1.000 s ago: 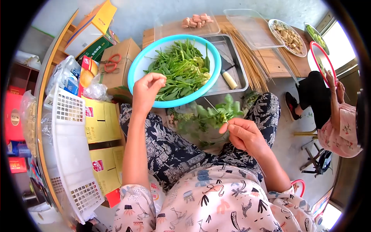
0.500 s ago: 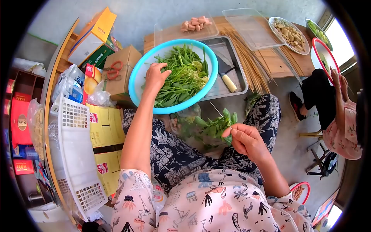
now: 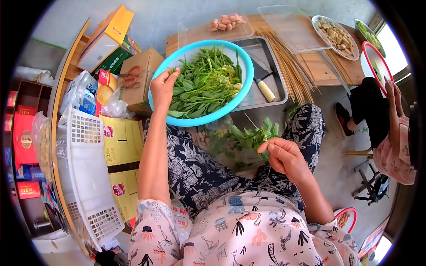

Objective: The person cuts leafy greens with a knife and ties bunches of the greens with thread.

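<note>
Leafy green stems fill a blue-rimmed basin [image 3: 245, 91]. At the basin's left edge my left hand [image 3: 163, 88] pinches a small bit of green between thumb and fingertips. My right hand [image 3: 284, 157] is closed on a thin skewer [image 3: 250, 120], whose tip sticks out up and to the left; its other end runs back along my wrist. A bunch of green leaves [image 3: 255, 135] is threaded on the skewer just beyond my right fingers. Clear plastic bags with greens lie below, between my knees, partly hidden.
Behind the basin, a metal tray [image 3: 282, 95] holds a knife [image 3: 265, 90]. Bamboo skewers [image 3: 288, 66], a clear container [image 3: 295, 31] and a plate [image 3: 353, 55] of food pieces lie on the wooden table [image 3: 324, 73]. A white crate [image 3: 88, 177] stands left. Another person's hands [image 3: 394, 95] are at far right.
My left hand has moved from over the greens to the basin's left edge, now with a bit of green in its fingertips. The basin has shifted slightly. My right hand still grips the skewer.
</note>
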Motion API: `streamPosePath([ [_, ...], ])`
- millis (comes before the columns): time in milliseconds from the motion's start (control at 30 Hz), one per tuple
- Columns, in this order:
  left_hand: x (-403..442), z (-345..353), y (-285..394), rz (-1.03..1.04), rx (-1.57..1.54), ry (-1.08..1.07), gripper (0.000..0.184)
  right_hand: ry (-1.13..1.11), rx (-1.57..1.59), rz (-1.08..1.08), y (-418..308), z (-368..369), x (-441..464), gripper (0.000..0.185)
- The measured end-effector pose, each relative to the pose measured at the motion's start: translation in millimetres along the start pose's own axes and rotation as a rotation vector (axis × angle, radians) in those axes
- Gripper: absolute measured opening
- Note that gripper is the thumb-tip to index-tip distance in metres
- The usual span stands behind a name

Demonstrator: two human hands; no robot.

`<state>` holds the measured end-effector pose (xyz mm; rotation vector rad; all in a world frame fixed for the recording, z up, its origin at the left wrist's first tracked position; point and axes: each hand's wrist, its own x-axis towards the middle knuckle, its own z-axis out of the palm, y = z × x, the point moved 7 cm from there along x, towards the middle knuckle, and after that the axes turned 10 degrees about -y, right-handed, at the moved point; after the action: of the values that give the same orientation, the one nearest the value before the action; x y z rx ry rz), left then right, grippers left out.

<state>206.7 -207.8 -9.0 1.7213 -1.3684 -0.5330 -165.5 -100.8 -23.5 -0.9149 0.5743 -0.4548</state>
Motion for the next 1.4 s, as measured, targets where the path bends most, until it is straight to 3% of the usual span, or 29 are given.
streamPosePath([
  [200, -7, -27, 56, 0.188, 0.071, 0.204, 0.022, 0.000, -0.018, 0.006, 2, 2, 2, 0.025],
  [267, -10, -43, 79, 0.347, 0.097, 0.376, 0.017, 0.008, -0.020, 0.004, 3, 1, 1, 0.025],
  [300, -14, -47, 104, 0.561, 0.158, 0.426, 0.012, 0.013, -0.023, 0.003, 3, 0, 1, 0.025],
  [533, -34, -68, 194, 0.822, 0.312, 0.608, 0.012, 0.016, -0.013, -0.013, 4, -2, 0, 0.024],
  [633, -4, -55, 169, 0.494, 0.060, 0.361, 0.016, 0.023, -0.018, -0.002, 5, -1, 0, 0.024],
  [667, 0, -50, 153, 0.498, 0.061, 0.365, 0.016, 0.020, -0.020, -0.006, 5, 0, 1, 0.024],
  [733, 24, -15, 81, 0.022, -0.534, 0.023, 0.014, 0.022, -0.005, -0.015, 6, -1, 1, 0.024],
  [867, 17, -11, 54, -0.056, -0.551, 0.076, 0.013, 0.053, 0.014, -0.014, 7, -7, -3, 0.024],
  [933, 13, -15, 64, 0.101, -0.529, 0.047, 0.013, 0.091, -0.003, -0.005, 9, -12, -5, 0.024],
  [1000, 12, -18, 43, 0.052, -0.392, 0.043, 0.014, 0.090, -0.029, -0.002, 10, -13, -3, 0.024],
  [1067, 11, -2, 16, -0.244, -0.596, -0.073, 0.019, 0.067, 0.017, 0.014, 12, -11, -4, 0.023],
  [1267, 4, -4, 14, -0.261, -0.728, -0.105, 0.022, 0.071, -0.020, -0.010, 10, -7, 0, 0.023],
  [1367, -6, -9, 38, -0.204, -0.778, -0.123, 0.019, 0.070, -0.023, -0.021, 6, -6, -2, 0.024],
  [1400, -16, -22, 71, -0.080, -0.752, -0.114, 0.016, 0.075, -0.031, -0.039, 1, -6, -3, 0.024],
])
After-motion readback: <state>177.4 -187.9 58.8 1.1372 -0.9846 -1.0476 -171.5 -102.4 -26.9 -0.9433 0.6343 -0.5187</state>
